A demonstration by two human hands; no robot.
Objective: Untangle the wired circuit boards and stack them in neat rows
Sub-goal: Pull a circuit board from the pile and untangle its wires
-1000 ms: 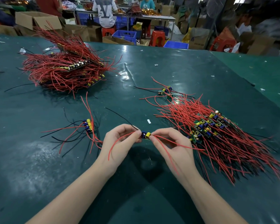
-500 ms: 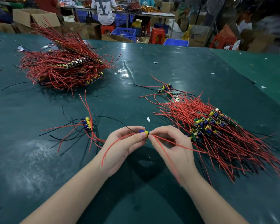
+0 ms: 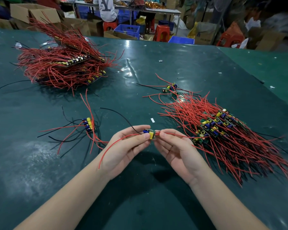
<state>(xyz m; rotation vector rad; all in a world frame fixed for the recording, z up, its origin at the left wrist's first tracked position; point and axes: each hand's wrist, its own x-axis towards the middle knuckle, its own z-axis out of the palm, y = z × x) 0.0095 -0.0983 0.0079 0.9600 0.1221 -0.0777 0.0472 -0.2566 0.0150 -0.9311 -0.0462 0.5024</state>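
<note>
Both hands pinch one small circuit board [image 3: 149, 134] above the green worktop [image 3: 40, 171]: left hand [image 3: 123, 150] fingers closed on its left end, right hand [image 3: 176, 151] fingers closed on its red wire end. Left of the fingers, a short stacked row [image 3: 88, 125]; right, a tangled board pile [image 3: 223, 130]; far left beyond, a big stacked heap [image 3: 65, 63].

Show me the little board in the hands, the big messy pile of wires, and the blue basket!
little board [image 3: 149, 133], head view, on its yellow part between the fingertips.
big messy pile of wires [image 3: 231, 138], head view, on the red wires at its middle.
blue basket [image 3: 127, 30], head view, on its front wall.
</note>
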